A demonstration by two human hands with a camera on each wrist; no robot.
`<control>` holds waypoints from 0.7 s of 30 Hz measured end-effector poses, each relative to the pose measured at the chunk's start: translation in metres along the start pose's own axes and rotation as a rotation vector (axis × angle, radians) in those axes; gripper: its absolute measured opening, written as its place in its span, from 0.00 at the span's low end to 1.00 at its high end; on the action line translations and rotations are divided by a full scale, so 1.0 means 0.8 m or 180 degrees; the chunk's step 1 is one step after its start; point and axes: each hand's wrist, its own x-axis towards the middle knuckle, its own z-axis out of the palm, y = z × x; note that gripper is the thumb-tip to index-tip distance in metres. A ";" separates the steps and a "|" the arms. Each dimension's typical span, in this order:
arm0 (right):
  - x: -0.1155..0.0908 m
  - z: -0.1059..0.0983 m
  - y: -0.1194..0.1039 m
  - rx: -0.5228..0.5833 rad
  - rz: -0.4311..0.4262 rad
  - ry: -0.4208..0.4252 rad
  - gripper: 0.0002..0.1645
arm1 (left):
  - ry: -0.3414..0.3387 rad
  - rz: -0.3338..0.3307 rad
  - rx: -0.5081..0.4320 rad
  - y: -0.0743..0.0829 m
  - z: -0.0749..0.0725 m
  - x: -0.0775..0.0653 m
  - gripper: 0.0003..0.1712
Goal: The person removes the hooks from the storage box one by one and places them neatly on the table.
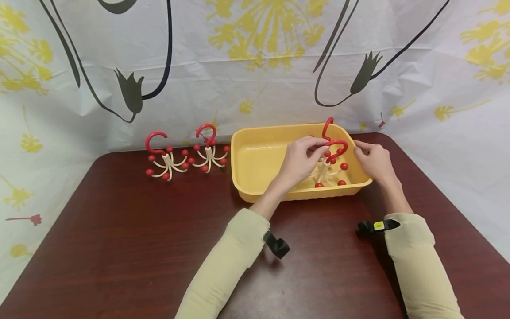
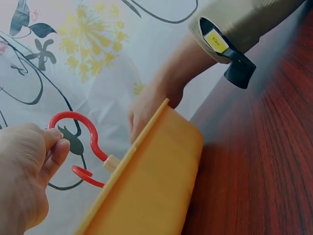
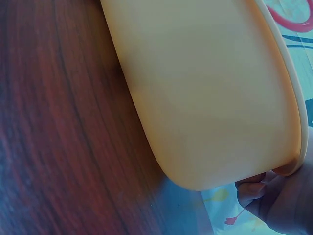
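Observation:
My left hand (image 1: 299, 159) pinches the red hook of a multi-arm hanger (image 1: 338, 142) between thumb and fingertips. That hanger's cream arms with red ball tips are down inside the yellow tub (image 1: 259, 173), at its right end. A second hanger (image 1: 327, 126) is in the tub behind it, its red hook rising above the back rim. My right hand (image 1: 374, 160) grips the tub's right rim, thumb on the inner side. In the left wrist view the pinched hook (image 2: 73, 115) shows above the rim, while the tub wall hides the arms.
Two more hangers of the same kind, one at the left (image 1: 167, 161) and one nearer the tub (image 1: 209, 153), stand on the dark wooden table (image 1: 159, 230) left of the tub. A white patterned cloth (image 1: 191, 57) hangs behind the table's back edge.

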 end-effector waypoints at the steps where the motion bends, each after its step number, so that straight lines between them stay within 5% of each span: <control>1: 0.000 0.000 0.000 0.0004 0.0003 -0.0003 0.29 | 0.0013 0.0000 -0.0024 0.002 -0.001 0.000 0.11; 12: 0.002 -0.001 -0.001 0.0021 0.0069 -0.0064 0.30 | 0.0074 -0.0088 -0.0223 0.025 -0.019 0.000 0.12; 21: 0.002 0.000 -0.001 0.0032 0.0084 -0.0094 0.30 | 0.0187 -0.0017 0.0011 0.037 -0.044 -0.005 0.12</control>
